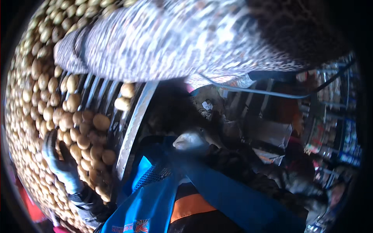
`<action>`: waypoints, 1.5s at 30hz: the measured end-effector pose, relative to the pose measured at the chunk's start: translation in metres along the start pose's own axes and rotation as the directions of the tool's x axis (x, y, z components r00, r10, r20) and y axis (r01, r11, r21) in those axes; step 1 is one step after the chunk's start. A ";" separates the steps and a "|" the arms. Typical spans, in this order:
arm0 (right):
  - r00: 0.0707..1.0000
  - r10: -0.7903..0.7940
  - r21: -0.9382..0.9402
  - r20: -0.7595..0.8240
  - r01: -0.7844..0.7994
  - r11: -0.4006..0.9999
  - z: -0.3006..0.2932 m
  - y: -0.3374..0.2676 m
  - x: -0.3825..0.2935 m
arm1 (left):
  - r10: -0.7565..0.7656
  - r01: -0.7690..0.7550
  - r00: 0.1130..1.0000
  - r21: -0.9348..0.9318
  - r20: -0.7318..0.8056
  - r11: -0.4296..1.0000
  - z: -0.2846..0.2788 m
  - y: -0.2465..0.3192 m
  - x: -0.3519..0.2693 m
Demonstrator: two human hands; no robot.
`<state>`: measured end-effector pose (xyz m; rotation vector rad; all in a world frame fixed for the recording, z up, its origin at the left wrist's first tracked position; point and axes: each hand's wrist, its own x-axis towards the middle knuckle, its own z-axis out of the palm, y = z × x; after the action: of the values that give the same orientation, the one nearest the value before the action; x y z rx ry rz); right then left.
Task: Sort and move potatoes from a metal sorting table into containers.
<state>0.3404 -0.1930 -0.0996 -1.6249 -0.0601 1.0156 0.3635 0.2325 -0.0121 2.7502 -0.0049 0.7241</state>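
A great mass of round, tan-brown produce (pixel 32 116), kiwifruit or potatoes, covers the left side. Some of it lies on dark metal rollers (pixel 99 90) beside a pale metal rail (pixel 137 125). My left hand (pixel 62 166), in a light glove with dark fingers, rests among the pieces at the lower left. Its fingers are apart and no piece is plainly gripped. Near the front of my body, a pale, blurred shape looks like my right hand (pixel 191 141), close to a dark patterned sleeve; its fingers and anything in it cannot be made out.
Large speckled fabric (pixel 180 40), perhaps a sleeve, spans the top and hides part of the rollers. A thin cable or cord (pixel 262 92) runs below it. Cardboard (pixel 268 131) lies right of centre. Stacked goods (pixel 346 139) stand at the far right. A blue apron (pixel 140 201) covers my front.
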 end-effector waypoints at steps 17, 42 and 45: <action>0.821 0.022 0.440 -0.570 0.283 0.853 0.067 0.061 -0.022 | 0.850 0.500 0.328 -0.839 0.413 0.215 0.078 0.226 0.053; 0.491 0.299 0.536 -0.818 0.463 0.706 -0.026 0.168 -0.144 | 0.810 0.866 0.444 -0.415 0.382 -0.279 0.268 0.484 0.065; 0.507 0.363 0.616 -0.782 0.537 0.576 -0.046 0.156 -0.153 | 0.758 0.865 0.426 -0.467 0.493 -0.182 0.329 0.487 0.078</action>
<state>0.2024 -0.3632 -0.1415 -0.9989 0.9110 -0.0954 0.5518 -0.3213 -0.1095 0.7754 -0.4296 -0.9207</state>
